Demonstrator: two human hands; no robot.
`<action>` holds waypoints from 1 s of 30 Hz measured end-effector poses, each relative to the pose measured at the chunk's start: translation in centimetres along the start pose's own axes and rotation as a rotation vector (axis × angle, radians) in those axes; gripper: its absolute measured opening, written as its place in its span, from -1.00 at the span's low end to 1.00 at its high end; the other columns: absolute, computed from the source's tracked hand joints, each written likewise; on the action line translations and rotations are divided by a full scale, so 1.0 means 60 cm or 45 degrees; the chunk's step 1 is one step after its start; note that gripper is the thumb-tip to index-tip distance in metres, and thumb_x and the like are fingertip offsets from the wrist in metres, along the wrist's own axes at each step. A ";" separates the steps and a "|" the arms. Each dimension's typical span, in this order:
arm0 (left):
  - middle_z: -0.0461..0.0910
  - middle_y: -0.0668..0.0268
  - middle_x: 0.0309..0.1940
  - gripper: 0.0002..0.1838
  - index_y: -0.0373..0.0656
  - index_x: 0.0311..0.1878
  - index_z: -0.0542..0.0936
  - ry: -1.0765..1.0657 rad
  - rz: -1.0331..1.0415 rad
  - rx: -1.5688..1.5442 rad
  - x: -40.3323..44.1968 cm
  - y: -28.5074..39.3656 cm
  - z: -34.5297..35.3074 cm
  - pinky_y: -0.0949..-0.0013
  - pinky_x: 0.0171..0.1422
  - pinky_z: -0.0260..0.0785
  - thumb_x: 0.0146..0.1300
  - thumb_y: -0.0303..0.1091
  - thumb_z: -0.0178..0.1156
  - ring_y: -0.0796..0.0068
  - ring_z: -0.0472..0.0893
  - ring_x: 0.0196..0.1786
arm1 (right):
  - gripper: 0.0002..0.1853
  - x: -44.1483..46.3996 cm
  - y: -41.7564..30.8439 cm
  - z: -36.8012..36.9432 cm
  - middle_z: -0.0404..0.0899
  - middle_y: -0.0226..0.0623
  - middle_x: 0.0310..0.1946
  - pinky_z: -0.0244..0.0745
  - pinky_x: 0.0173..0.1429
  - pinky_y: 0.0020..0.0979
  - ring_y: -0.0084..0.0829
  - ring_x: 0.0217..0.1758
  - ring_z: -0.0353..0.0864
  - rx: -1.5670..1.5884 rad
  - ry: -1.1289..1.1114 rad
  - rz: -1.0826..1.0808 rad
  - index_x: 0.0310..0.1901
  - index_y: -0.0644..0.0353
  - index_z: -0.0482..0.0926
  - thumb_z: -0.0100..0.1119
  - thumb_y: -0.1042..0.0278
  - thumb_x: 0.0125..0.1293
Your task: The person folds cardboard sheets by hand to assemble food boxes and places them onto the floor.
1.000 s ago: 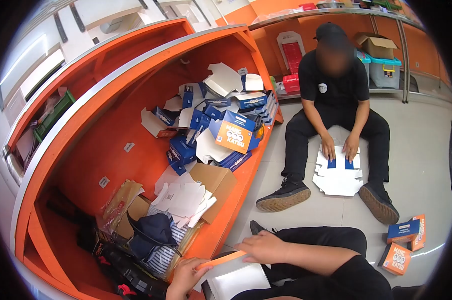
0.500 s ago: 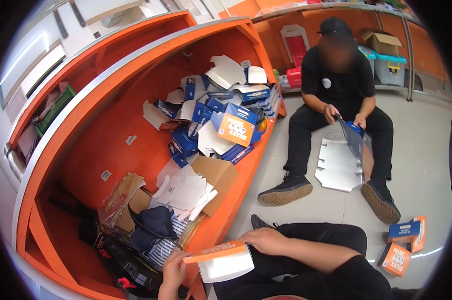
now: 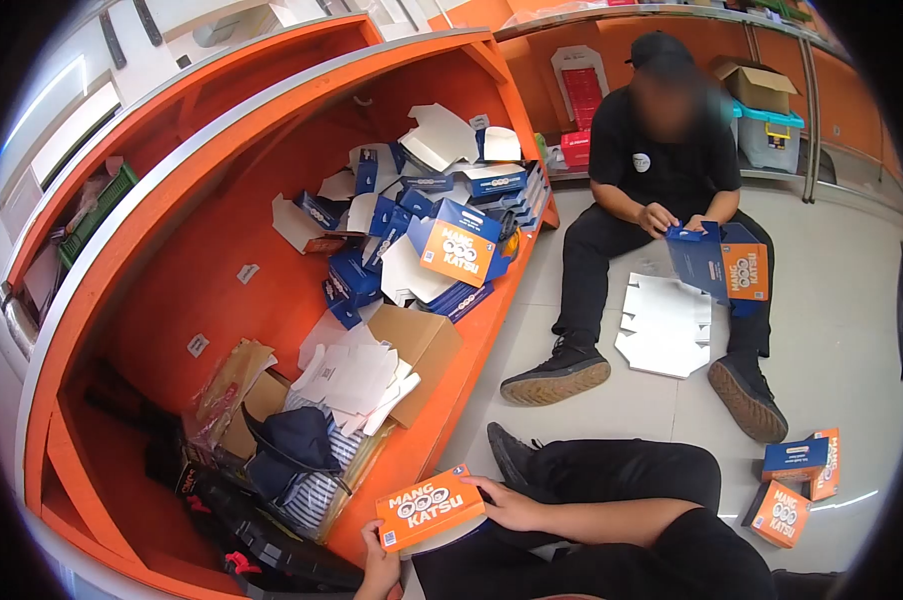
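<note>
An orange cardboard box (image 3: 427,510) printed "MANG KATSU" lies between my hands, above my lap, its orange face turned up. My left hand (image 3: 378,560) grips its lower left edge, thumb on top. At the right end, my right hand (image 3: 510,506) is closed on the box's edge. A pale flap partly shows under the near side. Across from me, a seated person (image 3: 669,150) handles a blue and orange carton (image 3: 712,265) with both hands. Between that person's legs, a flat white die-cut carton sheet (image 3: 665,325) lies on the floor.
To the left, an orange shelf unit (image 3: 412,455) holds a pile of blue cartons (image 3: 357,280), a brown cardboard box (image 3: 422,360) and a dark cap (image 3: 297,440). Several folded boxes (image 3: 780,512) sit on the floor at right. Behind the person stand plastic bins (image 3: 769,140).
The box in my hands has tilted so its orange printed face shows instead of its edge and white inside. The other person's carton has turned, showing its blue and orange sides.
</note>
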State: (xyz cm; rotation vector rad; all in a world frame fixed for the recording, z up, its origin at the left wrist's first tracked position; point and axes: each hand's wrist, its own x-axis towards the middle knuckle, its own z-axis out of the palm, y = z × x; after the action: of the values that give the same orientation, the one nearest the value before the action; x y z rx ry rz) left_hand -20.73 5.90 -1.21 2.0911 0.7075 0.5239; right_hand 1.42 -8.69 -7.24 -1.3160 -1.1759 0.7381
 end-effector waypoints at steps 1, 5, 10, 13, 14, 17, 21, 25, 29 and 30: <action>0.31 0.17 0.00 -0.58 -0.11 0.10 0.07 0.001 -0.039 -0.013 0.004 0.007 0.000 0.38 0.12 0.25 0.26 -0.49 0.00 0.40 0.38 0.05 | -0.47 -0.002 -0.002 0.001 0.08 0.13 0.24 0.02 0.38 -0.25 -0.04 0.36 0.02 0.011 0.002 0.034 0.29 0.04 0.09 -0.08 0.26 0.29; 0.37 0.09 -0.04 -0.57 -0.18 0.08 0.15 0.027 -0.126 -0.026 0.017 -0.001 -0.019 0.35 0.05 0.31 0.18 -0.56 0.04 0.32 0.48 -0.02 | -0.47 0.004 -0.022 -0.014 0.42 -0.03 -0.05 0.38 0.05 -0.35 -0.27 -0.03 0.48 0.128 -0.072 0.215 0.24 0.10 0.17 0.01 0.16 0.28; 0.38 0.03 -0.06 -0.62 -0.21 0.04 0.22 0.057 0.229 0.743 0.017 0.022 -0.033 0.33 -0.02 0.35 0.17 -0.52 0.07 0.20 0.53 -0.07 | -0.44 0.000 -0.057 -0.027 0.50 -0.10 -0.27 0.44 -0.14 -0.40 -0.35 -0.24 0.55 0.087 -0.034 0.226 0.18 0.13 0.26 0.10 0.03 0.23; 0.36 0.11 -0.06 -0.61 -0.21 0.05 0.20 -0.032 0.032 0.247 0.025 0.021 -0.025 0.36 0.01 0.34 0.17 -0.54 0.08 0.31 0.50 -0.04 | -0.40 -0.008 -0.081 -0.035 0.47 -0.08 -0.23 0.46 -0.13 -0.39 -0.33 -0.25 0.56 0.020 -0.037 0.229 0.20 0.11 0.24 0.13 0.01 0.21; 0.35 0.13 -0.06 -0.60 -0.20 0.05 0.19 -0.058 -0.139 -0.039 0.021 0.023 -0.025 0.38 0.03 0.33 0.17 -0.55 0.08 0.36 0.48 -0.02 | -0.39 -0.007 -0.082 -0.036 0.46 -0.07 -0.21 0.46 -0.12 -0.38 -0.32 -0.25 0.56 -0.007 -0.019 0.208 0.21 0.11 0.24 0.14 0.01 0.20; 0.36 0.15 -0.07 -0.59 -0.20 0.04 0.18 -0.009 -0.155 -0.090 0.022 -0.005 -0.023 0.41 0.07 0.30 0.17 -0.56 0.08 0.39 0.45 0.02 | -0.35 -0.003 -0.047 -0.031 0.36 0.01 -0.04 0.47 -0.02 -0.34 -0.26 -0.15 0.55 -0.017 -0.012 0.136 0.27 0.09 0.15 0.17 0.12 0.19; 0.41 0.06 -0.07 -0.54 -0.22 0.04 0.18 0.014 -0.208 0.107 0.009 -0.018 -0.038 0.39 0.11 0.28 0.11 -0.53 0.15 0.33 0.45 0.06 | -0.30 -0.001 -0.044 -0.023 0.27 0.10 0.10 0.39 0.11 -0.31 -0.15 0.03 0.47 -0.104 -0.070 -0.012 0.30 0.08 0.06 0.16 0.21 0.18; 0.38 0.08 0.03 -0.42 -0.15 0.09 0.17 -0.154 -0.112 0.135 0.008 0.027 -0.036 0.36 0.15 0.27 0.04 -0.50 0.24 0.33 0.42 0.11 | -0.13 -0.010 -0.061 -0.025 -0.03 0.18 0.29 0.08 0.35 -0.25 -0.01 0.31 0.13 -0.252 -0.244 -0.006 0.36 0.11 -0.19 0.18 0.16 0.17; 0.21 0.19 0.18 -0.21 -0.10 0.25 0.03 -0.424 -0.269 -0.411 -0.004 0.054 -0.054 0.26 0.33 0.06 0.03 -0.38 0.32 0.31 0.21 0.28 | -0.05 0.002 -0.106 -0.063 -0.26 0.12 0.37 -0.16 0.43 -0.29 -0.08 0.43 -0.15 -0.299 -0.548 0.129 0.36 0.20 -0.35 0.13 0.07 0.21; 0.19 0.20 0.20 -0.23 -0.08 0.28 0.01 -0.434 -0.198 -0.614 -0.006 0.038 -0.059 0.25 0.35 0.00 0.10 -0.23 0.25 0.31 0.16 0.30 | -0.09 0.007 -0.083 -0.064 -0.28 0.09 0.38 -0.18 0.43 -0.30 -0.11 0.44 -0.18 -0.026 -0.547 0.069 0.36 0.21 -0.34 0.08 0.08 0.25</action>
State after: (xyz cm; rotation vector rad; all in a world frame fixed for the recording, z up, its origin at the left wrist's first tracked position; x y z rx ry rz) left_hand -22.42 6.63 2.59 1.6032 0.4803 0.2126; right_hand 4.11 -10.40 -1.84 -1.2440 -1.4923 1.0876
